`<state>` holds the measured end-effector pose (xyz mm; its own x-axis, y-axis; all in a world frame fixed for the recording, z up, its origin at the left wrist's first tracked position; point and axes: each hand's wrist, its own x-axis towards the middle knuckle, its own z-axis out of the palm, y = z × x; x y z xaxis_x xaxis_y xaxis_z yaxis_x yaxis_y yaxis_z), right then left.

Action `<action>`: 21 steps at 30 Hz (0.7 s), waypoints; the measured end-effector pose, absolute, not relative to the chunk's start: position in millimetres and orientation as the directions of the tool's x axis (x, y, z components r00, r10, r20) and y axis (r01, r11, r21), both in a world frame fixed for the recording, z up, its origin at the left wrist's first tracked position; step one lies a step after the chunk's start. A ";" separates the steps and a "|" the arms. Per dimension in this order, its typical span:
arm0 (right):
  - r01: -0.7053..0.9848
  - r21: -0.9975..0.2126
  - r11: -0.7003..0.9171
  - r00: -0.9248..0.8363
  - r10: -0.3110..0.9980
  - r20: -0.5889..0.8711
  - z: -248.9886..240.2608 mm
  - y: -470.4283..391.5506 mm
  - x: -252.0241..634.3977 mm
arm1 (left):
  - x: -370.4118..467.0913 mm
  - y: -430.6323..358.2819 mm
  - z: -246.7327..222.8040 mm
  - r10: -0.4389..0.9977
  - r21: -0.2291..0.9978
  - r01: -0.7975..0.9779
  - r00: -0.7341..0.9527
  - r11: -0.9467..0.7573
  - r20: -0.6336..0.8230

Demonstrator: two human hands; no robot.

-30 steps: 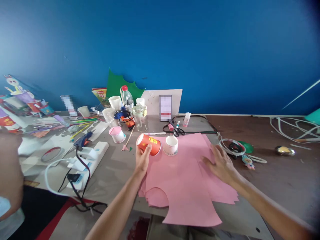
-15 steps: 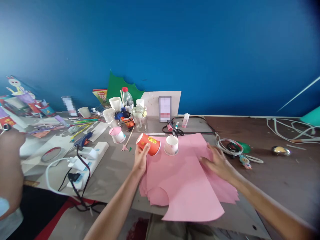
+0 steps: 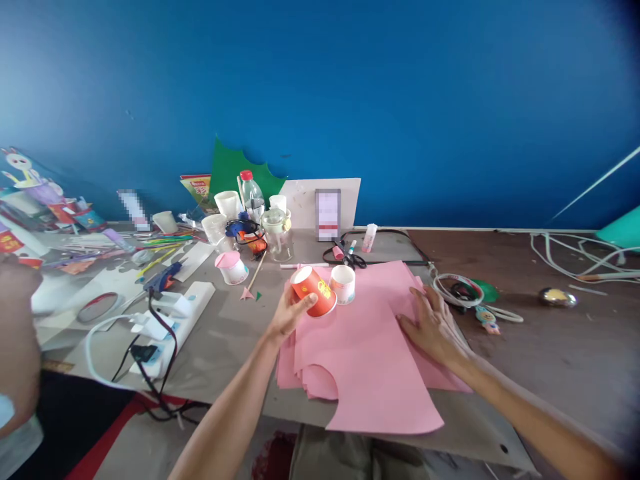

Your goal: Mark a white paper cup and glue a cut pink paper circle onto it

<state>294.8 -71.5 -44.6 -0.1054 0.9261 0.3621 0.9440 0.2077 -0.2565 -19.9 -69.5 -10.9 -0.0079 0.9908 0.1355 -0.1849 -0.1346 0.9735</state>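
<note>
Here, the left hand (image 3: 290, 312) holds a red paper cup with yellow lettering (image 3: 316, 295), its thumb on the near side and the fingers mostly hidden behind; the grip is partly closed around the wall, and the cup tilts above a stack of pink paper sheets (image 3: 373, 353); a short white paper cup with a printed band (image 3: 343, 287) stands upright on the stack, just beside the red one; the right hand (image 3: 429, 327) lies over the sheets' right side, open, fingers loosely spread, with nothing in its grasp.

Behind the stack lie black-handled scissors (image 3: 354, 259); a clear glass jar (image 3: 279, 241) stands farther left, near a white paper cup with a pink top (image 3: 231, 268); a white power strip with plugs (image 3: 196, 308) sits well apart from the stack, on the grey tabletop (image 3: 235, 340).
</note>
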 end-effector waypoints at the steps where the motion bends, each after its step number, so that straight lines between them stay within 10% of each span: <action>1: 0.948 -0.246 0.204 -0.110 0.930 0.350 -42.8 -68.2 294.4 | -20.6 -68.0 -12.0 0.989 0.967 -0.205 -0.039 -0.149 0.144; 21: 0.882 -0.380 0.278 -0.134 0.922 0.363 -47.3 -104.6 282.7 | -33.2 -78.8 3.8 0.998 0.998 -0.024 -0.015 -0.055 0.055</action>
